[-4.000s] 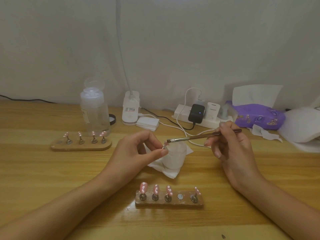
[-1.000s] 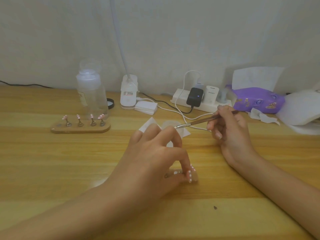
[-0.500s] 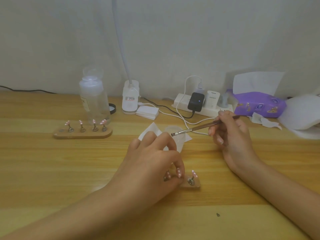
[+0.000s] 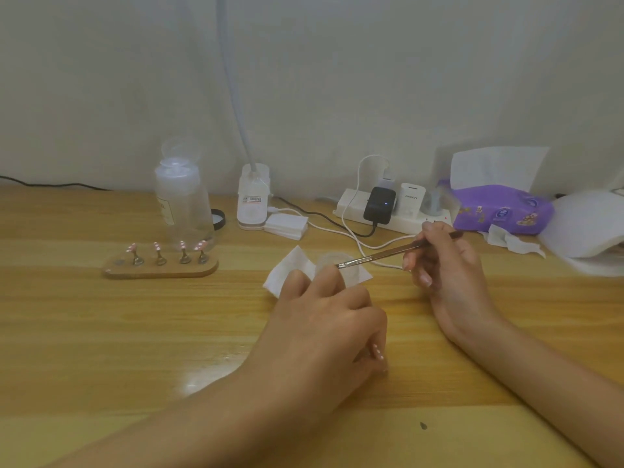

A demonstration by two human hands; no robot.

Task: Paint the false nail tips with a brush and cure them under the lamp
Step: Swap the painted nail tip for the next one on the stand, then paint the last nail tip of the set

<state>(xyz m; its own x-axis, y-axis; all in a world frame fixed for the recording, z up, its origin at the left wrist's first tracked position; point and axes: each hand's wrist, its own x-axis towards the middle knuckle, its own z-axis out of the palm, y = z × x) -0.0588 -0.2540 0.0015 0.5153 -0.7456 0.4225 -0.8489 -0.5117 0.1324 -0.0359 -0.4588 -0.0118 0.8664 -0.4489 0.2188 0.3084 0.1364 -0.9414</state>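
Observation:
My left hand (image 4: 324,332) lies low over the near nail holder and hides it. Its thumb and fingertips pinch a pink nail tip with white dots (image 4: 378,352). My right hand (image 4: 449,275) holds a thin brush (image 4: 388,254) like a pen. The bristles point left over a small clear cup (image 4: 334,261) that stands on a white wipe (image 4: 287,268). A second wooden holder (image 4: 162,269) at the left carries several pink dotted nail tips on pegs. The white lamp base (image 4: 253,201) stands at the back, and its neck rises out of view.
A clear pump bottle (image 4: 182,201) stands behind the far holder. A power strip (image 4: 388,211) with chargers and cables lies at the back. To its right are a purple tissue pack (image 4: 499,207) and a white rounded object (image 4: 587,224). Bare wood shows at the front left.
My left hand came down from the brush onto the near holder and now covers all of it, including the end peg seen half a second ago. The right hand keeps the brush over the cup.

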